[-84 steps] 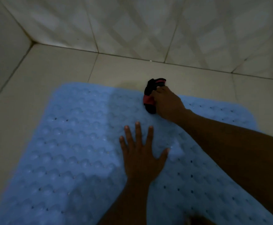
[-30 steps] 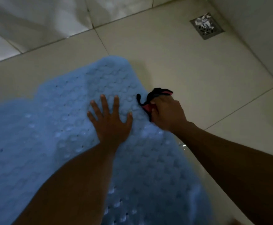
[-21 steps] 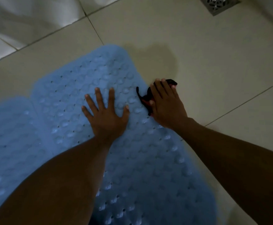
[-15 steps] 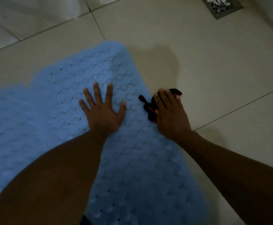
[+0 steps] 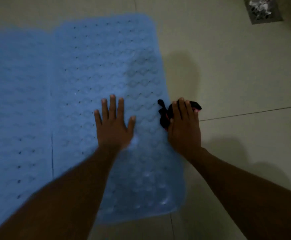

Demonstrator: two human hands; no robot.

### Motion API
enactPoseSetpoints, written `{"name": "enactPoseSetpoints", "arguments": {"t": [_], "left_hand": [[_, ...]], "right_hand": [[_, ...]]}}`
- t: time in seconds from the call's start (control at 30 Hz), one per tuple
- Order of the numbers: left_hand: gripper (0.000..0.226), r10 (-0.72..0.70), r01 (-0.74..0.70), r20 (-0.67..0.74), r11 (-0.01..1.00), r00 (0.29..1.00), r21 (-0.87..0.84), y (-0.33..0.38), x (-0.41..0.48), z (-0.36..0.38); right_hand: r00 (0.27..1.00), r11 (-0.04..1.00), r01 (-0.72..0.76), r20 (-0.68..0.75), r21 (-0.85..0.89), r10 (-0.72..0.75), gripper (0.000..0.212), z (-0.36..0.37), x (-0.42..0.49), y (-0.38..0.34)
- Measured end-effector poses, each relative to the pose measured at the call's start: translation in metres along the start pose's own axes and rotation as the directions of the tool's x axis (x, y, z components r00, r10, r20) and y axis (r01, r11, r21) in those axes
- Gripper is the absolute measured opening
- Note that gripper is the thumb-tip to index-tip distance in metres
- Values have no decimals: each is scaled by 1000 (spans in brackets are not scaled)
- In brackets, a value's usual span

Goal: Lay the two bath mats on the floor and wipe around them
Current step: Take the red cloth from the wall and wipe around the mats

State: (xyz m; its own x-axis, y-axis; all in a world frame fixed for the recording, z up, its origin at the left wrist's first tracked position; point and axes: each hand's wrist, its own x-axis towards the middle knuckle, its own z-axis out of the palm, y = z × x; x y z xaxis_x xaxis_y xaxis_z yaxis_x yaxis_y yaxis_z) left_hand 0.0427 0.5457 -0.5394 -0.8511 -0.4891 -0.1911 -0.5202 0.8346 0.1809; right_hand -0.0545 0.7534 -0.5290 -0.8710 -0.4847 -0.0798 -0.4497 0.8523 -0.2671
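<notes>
Two light blue bubbled bath mats lie flat side by side on the tiled floor: the right mat [image 5: 106, 66] and the left mat [image 5: 16, 101], with a thin seam between them. My left hand [image 5: 114, 126] rests flat on the right mat, fingers spread. My right hand [image 5: 184, 129] presses down on a black and red cloth [image 5: 163, 115] at the right mat's right edge, half on the floor. Most of the cloth is hidden under my palm.
Beige floor tiles [image 5: 236, 75] stretch to the right of the mats, crossed by a grout line [image 5: 252, 112]. A square metal floor drain [image 5: 262, 9] sits at the top right. My shadow falls on the tiles beside the mat.
The view has swung left and down, bringing the second mat and the seam into sight. My right hand with the cloth has slid nearer along the mat's right edge. My left hand stays flat.
</notes>
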Motion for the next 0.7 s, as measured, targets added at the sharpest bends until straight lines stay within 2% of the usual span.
{"name": "enactPoseSetpoints", "arguments": {"t": [0.1, 0.17, 0.33, 0.57, 0.7], "left_hand": [[79, -35, 35, -7, 999, 999, -2, 15, -127, 19], [78, -80, 80, -7, 997, 997, -21, 26, -170, 25], [81, -120, 120, -2, 993, 993, -23, 30, -170, 21], [82, -134, 133, -32, 990, 990, -39, 27, -172, 27], [80, -121, 120, -41, 993, 992, -18, 26, -171, 29]], "right_hand": [[1000, 1000, 29, 10, 1, -29, 63, -1, 0, 3], [999, 999, 45, 9, -2, -45, 63, -1, 0, 6], [995, 995, 95, 15, -39, -94, 62, -1, 6, 8], [996, 990, 89, 38, -113, -85, 62, 0, 6, 9], [992, 985, 116, -26, -128, -120, 60, 4, 3, 12]]}}
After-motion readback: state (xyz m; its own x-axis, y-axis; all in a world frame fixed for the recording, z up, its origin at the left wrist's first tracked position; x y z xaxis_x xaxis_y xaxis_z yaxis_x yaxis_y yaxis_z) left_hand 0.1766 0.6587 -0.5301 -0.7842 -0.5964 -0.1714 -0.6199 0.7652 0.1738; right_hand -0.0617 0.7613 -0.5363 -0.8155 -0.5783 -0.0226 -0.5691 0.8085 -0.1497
